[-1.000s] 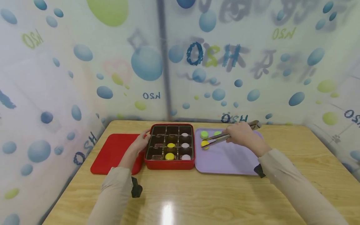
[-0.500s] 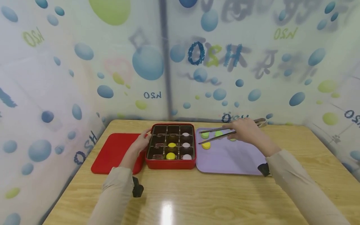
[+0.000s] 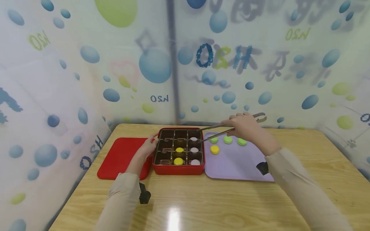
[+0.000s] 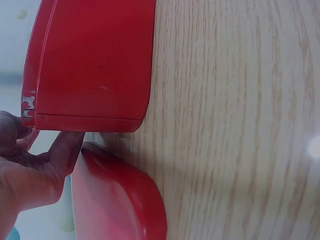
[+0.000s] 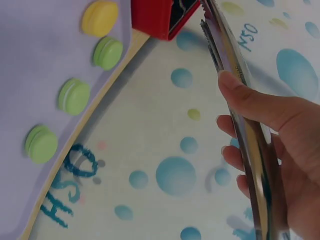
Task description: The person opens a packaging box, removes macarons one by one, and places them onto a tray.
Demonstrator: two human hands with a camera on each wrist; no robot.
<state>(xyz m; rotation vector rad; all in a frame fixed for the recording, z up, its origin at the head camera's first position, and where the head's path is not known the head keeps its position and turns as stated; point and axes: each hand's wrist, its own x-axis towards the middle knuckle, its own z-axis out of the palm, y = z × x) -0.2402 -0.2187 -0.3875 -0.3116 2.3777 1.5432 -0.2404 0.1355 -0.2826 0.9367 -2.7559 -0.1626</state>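
Head: right hand [image 3: 245, 126] grips metal tongs [image 3: 218, 134], tips apart at red box's [image 3: 178, 170] right edge; yellow macaron [image 3: 215, 149], green macarons [image 3: 227, 139] on purple tray [image 3: 240, 163]. Left wrist: left hand [image 4: 37, 167] touches box side, can't tell if gripping. Right wrist: fingers round tongs.

Pretty basic light wood-grain table [image 3: 219, 205] across the lower part of the head view, with a bright glare spot bottom center. Sitting right on it: flat red lid [image 3: 121, 157] left of center, red divided box [image 3: 178, 170] mid-frame, purple tray [image 3: 240, 166] just right of that.
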